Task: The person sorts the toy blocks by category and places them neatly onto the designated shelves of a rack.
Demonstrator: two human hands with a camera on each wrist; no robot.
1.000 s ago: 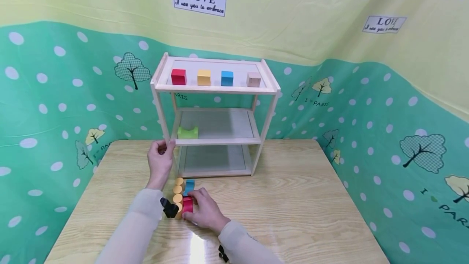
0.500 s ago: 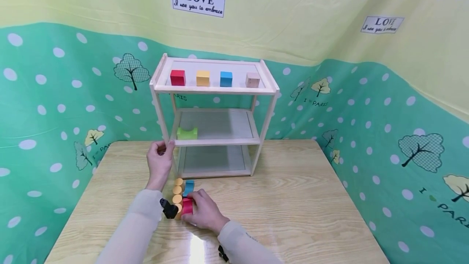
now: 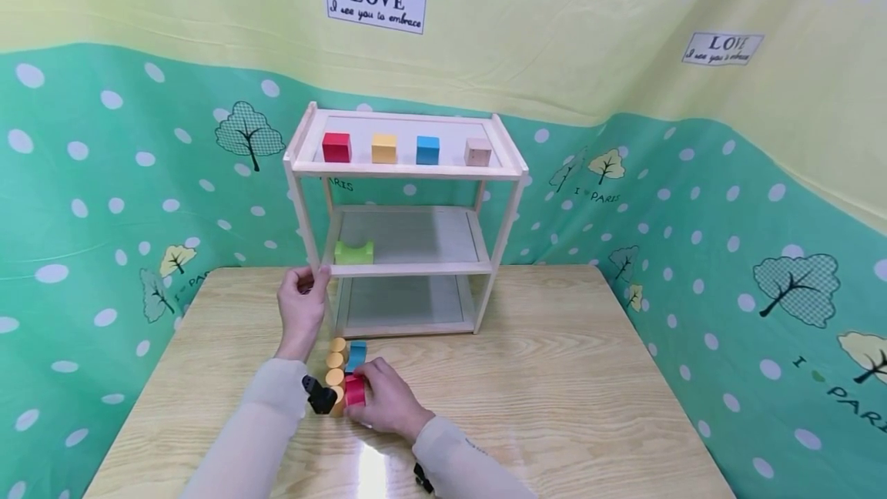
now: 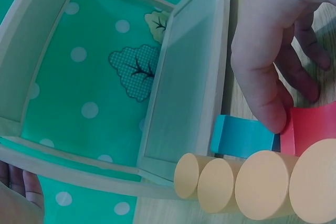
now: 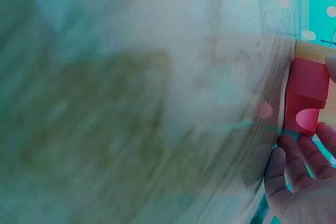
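Observation:
My left hand [image 3: 302, 306] holds the left front post of a pale wooden shelf rack [image 3: 409, 269] at middle-shelf height; only part of that hand [image 4: 20, 195] shows in the left wrist view. On the table before the rack, my right hand [image 3: 389, 400] grips a red block [image 3: 356, 390] by its ends, between thumb and fingers. A rounded notch in this red block [image 5: 304, 82] shows in the right wrist view. Beyond it lies a blue block [image 3: 356, 356] with a curved top. Several orange-yellow cylinders [image 3: 335, 377] stand in a row along the left of both blocks.
On the top shelf stand a red cube [image 3: 336, 148], a yellow cube [image 3: 384, 149], a blue cube [image 3: 427, 150] and a plain wood cube [image 3: 478, 152]. A green notched block [image 3: 353, 253] sits at the left of the middle shelf. Patterned cloth [image 3: 104, 175] surrounds the wooden table [image 3: 554, 391].

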